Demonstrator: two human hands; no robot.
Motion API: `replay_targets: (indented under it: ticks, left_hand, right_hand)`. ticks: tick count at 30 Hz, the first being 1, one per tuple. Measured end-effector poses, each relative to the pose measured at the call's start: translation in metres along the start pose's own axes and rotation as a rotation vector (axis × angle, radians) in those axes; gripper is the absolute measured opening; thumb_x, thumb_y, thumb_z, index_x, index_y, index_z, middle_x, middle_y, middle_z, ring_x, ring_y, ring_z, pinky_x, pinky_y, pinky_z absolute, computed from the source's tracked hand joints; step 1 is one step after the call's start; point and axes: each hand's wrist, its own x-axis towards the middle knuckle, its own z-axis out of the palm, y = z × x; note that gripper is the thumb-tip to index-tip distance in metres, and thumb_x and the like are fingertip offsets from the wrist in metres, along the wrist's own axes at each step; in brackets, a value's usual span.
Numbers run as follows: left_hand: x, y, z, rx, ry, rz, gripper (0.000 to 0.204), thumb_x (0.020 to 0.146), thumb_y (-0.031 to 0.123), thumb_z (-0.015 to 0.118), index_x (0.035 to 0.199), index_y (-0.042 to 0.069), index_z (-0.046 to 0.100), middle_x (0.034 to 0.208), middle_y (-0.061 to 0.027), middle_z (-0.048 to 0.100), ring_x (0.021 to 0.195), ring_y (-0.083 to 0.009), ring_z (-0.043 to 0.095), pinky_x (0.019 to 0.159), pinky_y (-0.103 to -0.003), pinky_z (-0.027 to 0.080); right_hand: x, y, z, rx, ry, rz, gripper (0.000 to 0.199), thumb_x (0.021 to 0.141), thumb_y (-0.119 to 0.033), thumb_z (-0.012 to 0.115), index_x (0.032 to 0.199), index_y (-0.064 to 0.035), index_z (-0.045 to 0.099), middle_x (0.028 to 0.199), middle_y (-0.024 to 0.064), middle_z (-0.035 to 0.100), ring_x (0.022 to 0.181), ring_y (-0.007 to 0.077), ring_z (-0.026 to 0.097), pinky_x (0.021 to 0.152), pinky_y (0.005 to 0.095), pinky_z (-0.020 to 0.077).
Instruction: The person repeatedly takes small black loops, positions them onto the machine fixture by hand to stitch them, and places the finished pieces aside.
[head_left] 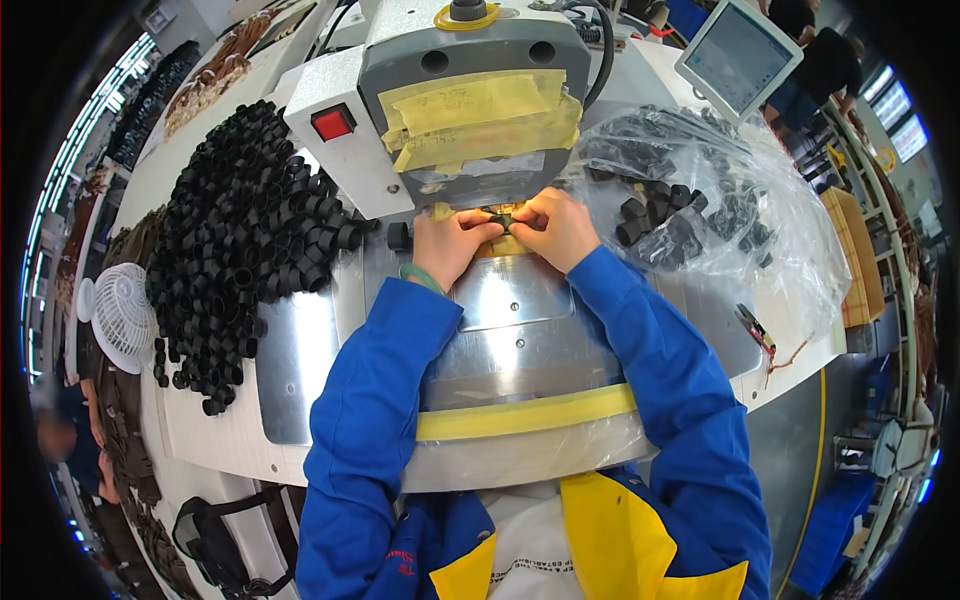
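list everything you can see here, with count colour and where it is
small piece: one, black, under the machine head, pinched by both hands
machine: one, grey and white, yellow tape on front, top centre
red switch: one, on the machine's left side
metal plate: one, silver, below the hands
black rings: large heap, on the table at left
plastic bag: one, clear, with black pieces inside, at right
fan: one, white, far left
screen: one, grey, top right
cutters: one, right table edge
left hand: at the small piece
right hand: at the small piece
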Motion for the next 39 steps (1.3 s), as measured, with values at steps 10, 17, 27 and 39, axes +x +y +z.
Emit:
replay_targets:
  ticks: [10,17,27,39]
  left_hand:
    - [-0.002,0.001,-0.001,-0.042,0.010,-0.009,0.027,0.063,0.023,0.072,0.078,0.001,0.067,0.069,-0.0129,0.064,0.061,-0.0180,0.062,0.062,-0.025,0.047]
    - [-0.002,0.005,-0.003,0.018,0.021,0.015,0.027,0.063,0.022,0.072,0.077,-0.001,0.066,0.069,-0.0121,0.064,0.060,-0.0155,0.062,0.060,-0.024,0.047]
    - [-0.001,0.009,-0.001,-0.026,-0.008,-0.078,0.023,0.063,0.018,0.072,0.074,-0.001,0.066,0.066,-0.0092,0.064,0.057,-0.0127,0.059,0.058,-0.024,0.047]
    - [0.001,-0.004,-0.002,-0.104,-0.045,-0.061,0.028,0.064,0.023,0.070,0.079,0.000,0.066,0.070,-0.0120,0.064,0.063,-0.0167,0.063,0.063,-0.025,0.048]
  right_hand:
    - [-0.001,-0.001,0.001,0.009,0.001,0.009,0.013,0.061,-0.013,0.067,0.070,-0.0046,0.061,0.067,0.0078,0.055,0.066,0.0226,0.054,0.059,0.0319,0.0436]
    - [-0.001,0.002,0.004,-0.013,0.024,0.000,0.013,0.061,-0.013,0.067,0.069,-0.0049,0.061,0.067,0.0079,0.055,0.069,0.0244,0.053,0.062,0.0327,0.0434]
    - [-0.002,0.005,0.004,-0.048,0.038,-0.019,0.014,0.061,-0.015,0.068,0.068,-0.0051,0.061,0.070,0.0086,0.056,0.072,0.0261,0.053,0.064,0.0354,0.0429]
    - [-0.002,0.002,0.006,-0.045,0.071,-0.089,0.014,0.060,-0.013,0.068,0.068,-0.0061,0.060,0.070,0.0072,0.055,0.074,0.0259,0.051,0.064,0.0341,0.0423]
